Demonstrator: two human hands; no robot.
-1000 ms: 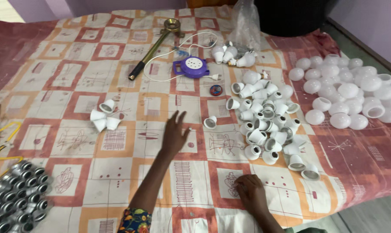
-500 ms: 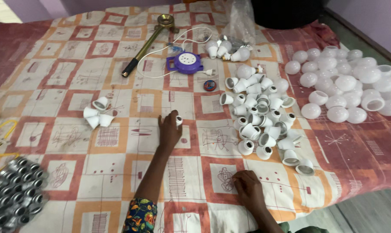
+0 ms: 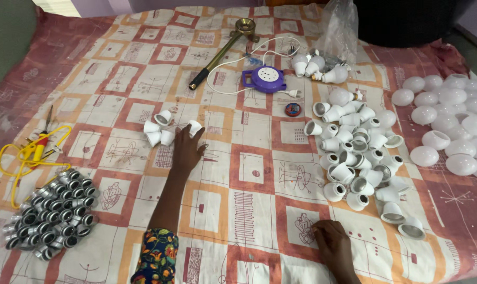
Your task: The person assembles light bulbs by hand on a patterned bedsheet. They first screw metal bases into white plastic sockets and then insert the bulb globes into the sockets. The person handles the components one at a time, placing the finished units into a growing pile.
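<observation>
Patterned cloth (image 3: 259, 173): left hand (image 3: 187, 150) has slid leftward onto white housings (image 3: 165, 129).

Bed (image 3: 259, 173) spread with a checked, patterned cloth (image 3: 117, 152). Lying on it: a heap of metal caps (image 3: 49, 213) at near left, a yellow-wired tool (image 3: 36, 150) beyond, a small cluster of white housings (image 3: 159, 129) mid-left, a brass-headed rod (image 3: 222, 50), a purple socket box (image 3: 265, 80), many white housings (image 3: 359, 152) at right, white domes (image 3: 451, 126) far right.
</observation>
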